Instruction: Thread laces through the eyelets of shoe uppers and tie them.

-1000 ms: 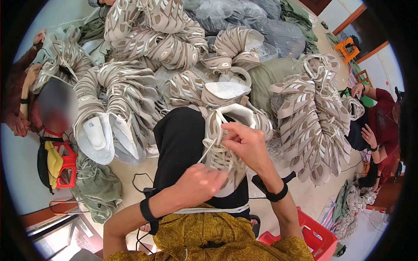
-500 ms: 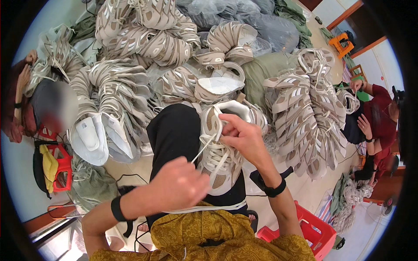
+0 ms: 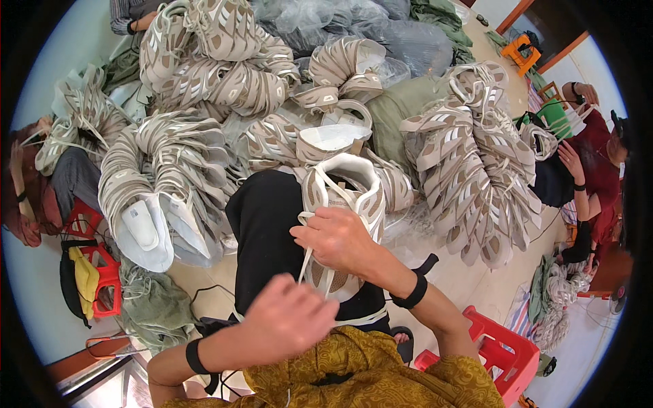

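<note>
Beige-and-white soft fabric shoe upper [image 3: 340,204] lay light and floppy on the lap; right hand [image 3: 337,239] pinched its white lace [image 3: 306,255], left hand [image 3: 289,319] curled shut, drawing the lace.

Clear, crumpled plastic bags [image 3: 401,41] lay heaped far beyond both hands, behind the shoe piles; no labels, signs or screens showed.

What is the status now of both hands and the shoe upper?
Right hand pinching the white lace on the shoe upper in the lap. Left hand closed, blurred, near the lace's lower end. Stacks of uppers crowd all around.
</note>
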Demonstrator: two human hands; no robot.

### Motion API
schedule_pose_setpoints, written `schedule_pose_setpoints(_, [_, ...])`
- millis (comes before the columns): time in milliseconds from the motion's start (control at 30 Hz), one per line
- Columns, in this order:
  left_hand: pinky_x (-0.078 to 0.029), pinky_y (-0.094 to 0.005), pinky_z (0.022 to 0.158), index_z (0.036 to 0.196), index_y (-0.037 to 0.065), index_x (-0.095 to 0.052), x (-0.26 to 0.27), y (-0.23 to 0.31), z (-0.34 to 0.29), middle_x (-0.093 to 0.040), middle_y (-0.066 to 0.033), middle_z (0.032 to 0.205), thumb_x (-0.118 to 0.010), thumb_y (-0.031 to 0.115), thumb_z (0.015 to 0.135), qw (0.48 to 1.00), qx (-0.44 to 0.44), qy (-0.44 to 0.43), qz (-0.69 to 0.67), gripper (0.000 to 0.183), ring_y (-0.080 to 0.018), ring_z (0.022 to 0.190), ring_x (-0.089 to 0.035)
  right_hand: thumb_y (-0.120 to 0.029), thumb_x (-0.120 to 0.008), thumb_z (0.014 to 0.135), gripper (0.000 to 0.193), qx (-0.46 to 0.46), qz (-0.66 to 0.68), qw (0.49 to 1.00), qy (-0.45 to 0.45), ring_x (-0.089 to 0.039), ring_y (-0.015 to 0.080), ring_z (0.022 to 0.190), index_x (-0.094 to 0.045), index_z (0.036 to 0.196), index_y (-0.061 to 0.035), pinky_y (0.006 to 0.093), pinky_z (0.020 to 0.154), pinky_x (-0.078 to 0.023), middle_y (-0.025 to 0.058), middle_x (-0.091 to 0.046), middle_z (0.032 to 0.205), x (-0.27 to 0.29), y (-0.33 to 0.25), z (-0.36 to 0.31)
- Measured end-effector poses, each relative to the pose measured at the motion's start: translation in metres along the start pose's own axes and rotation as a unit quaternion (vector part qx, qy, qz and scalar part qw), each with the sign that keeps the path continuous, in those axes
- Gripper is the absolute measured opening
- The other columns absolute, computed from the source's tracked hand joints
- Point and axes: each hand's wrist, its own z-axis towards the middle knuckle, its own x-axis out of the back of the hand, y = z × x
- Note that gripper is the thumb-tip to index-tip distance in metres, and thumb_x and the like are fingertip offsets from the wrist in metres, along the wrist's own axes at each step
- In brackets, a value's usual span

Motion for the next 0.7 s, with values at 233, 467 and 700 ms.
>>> schedule_pose_setpoints(233, [-0.048,-0.0307,0.063,0.085,0.0,-0.06,-0.007,-0.066,0.012,-0.062,-0.0114,0.078,-0.062,0.009,0.078,0.91,0.34,0.108,-0.213,0.012,-0.0218,0.069,-0.061,-0.014,-0.062,0.061,0.021,0.067,0.141,0.988,0.018,-0.053,0.0172,0.05,-0.064,0.08,-0.0039,0.0303,0.045,-0.044,0.0023,-0.051,0.053,-0.003,-0.036,-0.008])
schedule_pose_setpoints(467, [-0.049,-0.0336,0.055,0.084,0.001,-0.057,-0.034,-0.07,0.03,-0.064,-0.0118,0.069,-0.066,0.021,0.076,0.894,0.378,-0.062,-0.234,0.023,-0.0263,0.061,-0.062,-0.015,-0.058,0.061,0.035,0.198,0.15,0.968,-0.045,-0.051,0.0161,0.057,-0.062,0.093,-0.0028,0.0277,0.048,-0.04,0.001,-0.046,0.059,-0.022,-0.083,-0.024])
schedule_pose_setpoints(700, [-0.049,-0.0329,0.055,0.089,0.002,-0.055,-0.048,-0.064,0.022,-0.062,-0.0114,0.07,-0.065,0.017,0.076,0.894,0.314,-0.003,-0.319,0.022,-0.0239,0.061,-0.063,-0.013,-0.06,0.063,0.034,0.043,0.06,0.997,0.012,-0.053,0.0178,0.065,-0.059,0.096,-0.0046,0.0303,0.056,-0.042,0.0036,-0.055,0.074,0.03,-0.047,-0.033])
